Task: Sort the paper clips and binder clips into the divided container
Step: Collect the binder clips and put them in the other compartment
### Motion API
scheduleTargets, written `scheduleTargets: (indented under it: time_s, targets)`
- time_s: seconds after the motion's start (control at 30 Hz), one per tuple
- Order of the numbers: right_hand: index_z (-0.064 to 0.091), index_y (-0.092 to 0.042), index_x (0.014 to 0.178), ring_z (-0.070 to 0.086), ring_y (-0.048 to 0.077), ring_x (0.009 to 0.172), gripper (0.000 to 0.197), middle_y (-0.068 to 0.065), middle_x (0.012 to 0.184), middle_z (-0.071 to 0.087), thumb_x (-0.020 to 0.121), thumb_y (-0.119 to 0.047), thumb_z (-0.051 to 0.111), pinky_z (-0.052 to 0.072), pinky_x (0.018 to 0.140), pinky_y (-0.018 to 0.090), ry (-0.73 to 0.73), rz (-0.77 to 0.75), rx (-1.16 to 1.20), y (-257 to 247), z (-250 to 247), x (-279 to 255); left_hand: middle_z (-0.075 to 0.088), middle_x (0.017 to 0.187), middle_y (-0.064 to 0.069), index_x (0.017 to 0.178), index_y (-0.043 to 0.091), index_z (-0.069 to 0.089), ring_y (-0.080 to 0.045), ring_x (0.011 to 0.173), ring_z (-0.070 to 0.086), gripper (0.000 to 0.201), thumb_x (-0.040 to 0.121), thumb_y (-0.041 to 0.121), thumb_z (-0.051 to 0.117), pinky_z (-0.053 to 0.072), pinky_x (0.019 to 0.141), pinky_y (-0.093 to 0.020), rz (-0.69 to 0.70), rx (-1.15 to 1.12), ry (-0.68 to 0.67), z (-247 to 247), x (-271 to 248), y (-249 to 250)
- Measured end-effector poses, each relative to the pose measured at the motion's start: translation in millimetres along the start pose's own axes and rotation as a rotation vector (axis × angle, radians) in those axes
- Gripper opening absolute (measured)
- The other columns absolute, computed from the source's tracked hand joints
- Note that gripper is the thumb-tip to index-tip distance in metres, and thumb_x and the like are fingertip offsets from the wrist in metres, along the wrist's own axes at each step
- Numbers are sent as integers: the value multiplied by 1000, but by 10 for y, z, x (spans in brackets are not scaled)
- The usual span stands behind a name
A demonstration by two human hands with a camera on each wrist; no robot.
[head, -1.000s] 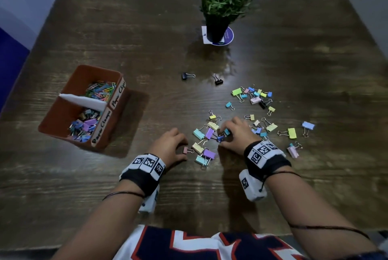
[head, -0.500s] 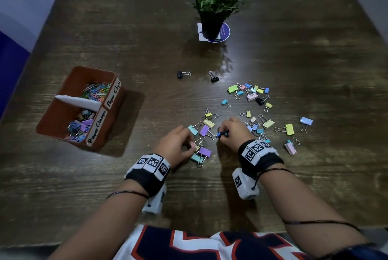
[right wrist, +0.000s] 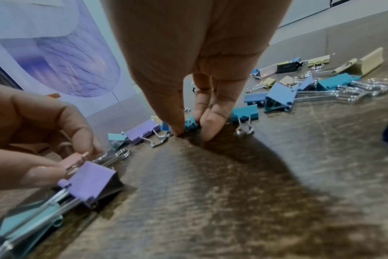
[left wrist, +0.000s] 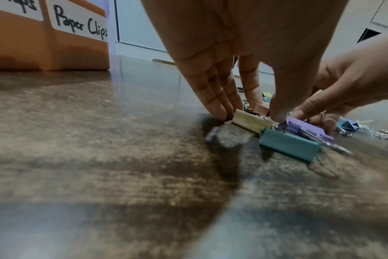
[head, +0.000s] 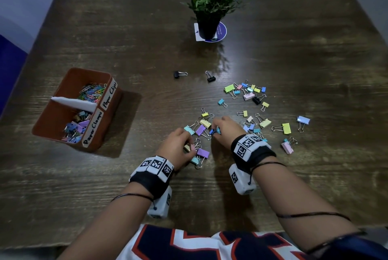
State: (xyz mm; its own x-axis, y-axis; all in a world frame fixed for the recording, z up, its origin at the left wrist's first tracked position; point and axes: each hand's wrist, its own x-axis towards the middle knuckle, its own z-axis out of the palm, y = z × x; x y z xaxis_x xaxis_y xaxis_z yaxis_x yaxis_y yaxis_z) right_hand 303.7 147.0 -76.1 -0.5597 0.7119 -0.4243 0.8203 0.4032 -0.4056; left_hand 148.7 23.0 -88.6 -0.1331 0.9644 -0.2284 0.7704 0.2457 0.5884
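Currently you're picking up: your right hand (head: 225, 128) pinches a small teal metal binder clip (right wrist: 191, 124) mid-tabletop, your left hand (head: 178, 146) pinches a small pink binder clip (right wrist: 74, 162). Next, probably carry both to the orange divided container (head: 63, 100) by the left edge.

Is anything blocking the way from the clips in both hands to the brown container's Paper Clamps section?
Nothing visible does. Bare dark wooden table lies between the left hand, right hand and the brown divided container, whose top is open.

pastel binder clips (head: 247, 100), orange container (head: 69, 100)
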Motion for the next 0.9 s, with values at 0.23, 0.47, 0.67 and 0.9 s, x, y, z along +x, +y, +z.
scheduleTargets:
  time_s: [0.23,0.47,0.67,0.9]
  targets:
    - [56,-14,93,54,25,96,12,7,112,46,84,-10,62,49,85,36,-13,-11,20,-29,-27,-41,53,99,4,91,20,62,-15,92,52,12,82,27,66,44,77,-29,21,80,-55,-46,-29,-25]
    - [47,-17,83,53,24,87,15,9,98,60,82,-8,59,44,73,32,-49,-10,-53,-109,-57,-64,56,91,-3,85,12,63,-23,88,57,9,79,17,66,47,77,-32,37,58,17,-135,8,-103]
    - [46,-17,80,55,27,85,15,10,93,60,82,-12,59,41,67,30,1,33,-23,-284,-66,-25,57,88,0,83,13,64,-14,76,55,10,78,16,72,49,71,-31,32,-20,243,-592,-86,-195]
    - [50,-15,79,47,17,71,15,-1,79,52,78,-6,62,31,59,26,199,-68,249,-923,-55,97,62,92,1,89,17,64,-14,79,59,14,79,15,73,45,72,-17,-123,-14,618,-1508,-503,-737]
